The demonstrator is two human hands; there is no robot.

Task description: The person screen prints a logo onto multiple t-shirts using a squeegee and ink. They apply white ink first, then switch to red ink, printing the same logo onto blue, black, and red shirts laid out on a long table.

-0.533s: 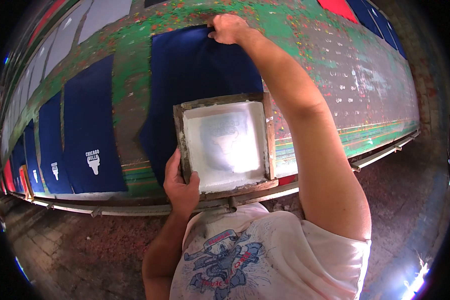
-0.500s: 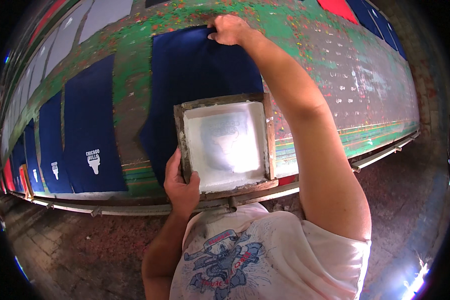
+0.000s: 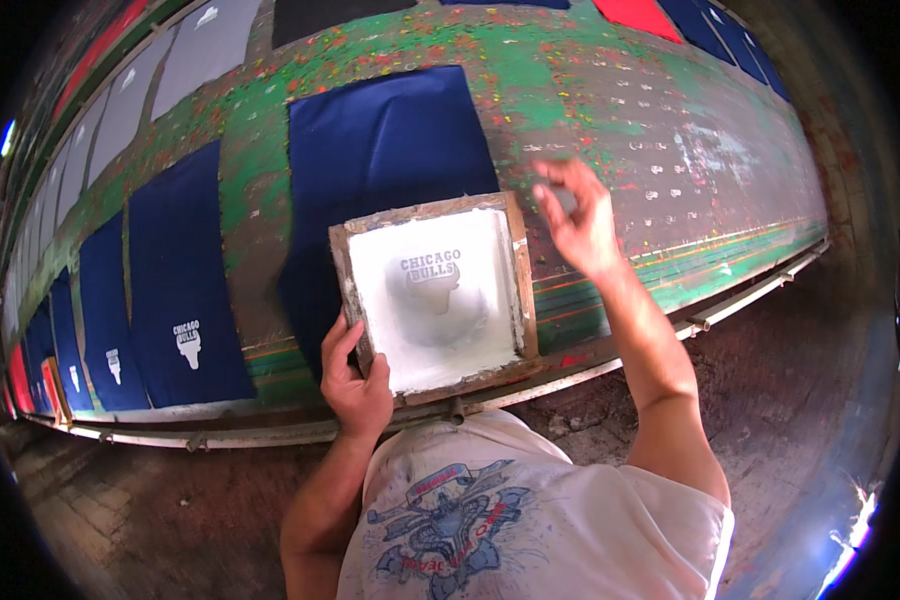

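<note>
A wooden-framed printing screen with white mesh and a stencilled lettering and bull-head shape lies over the near part of a navy fabric piece. My left hand grips the left side of its frame near the lower corner, thumb on top. Right of the screen, my right hand hangs over the table with fingers parted and curved, holding nothing. The far end of the navy piece lies uncovered, with a few soft creases; its near part is hidden under the screen.
The long, paint-flecked green and grey table has a metal rail along its near edge. Printed navy pieces lie to the left, grey pieces at far left, a black piece and a red piece at the back.
My right hand has let go of the navy fabric's far edge and drawn back toward me, to the right of the screen. My left hand still holds the frame.
</note>
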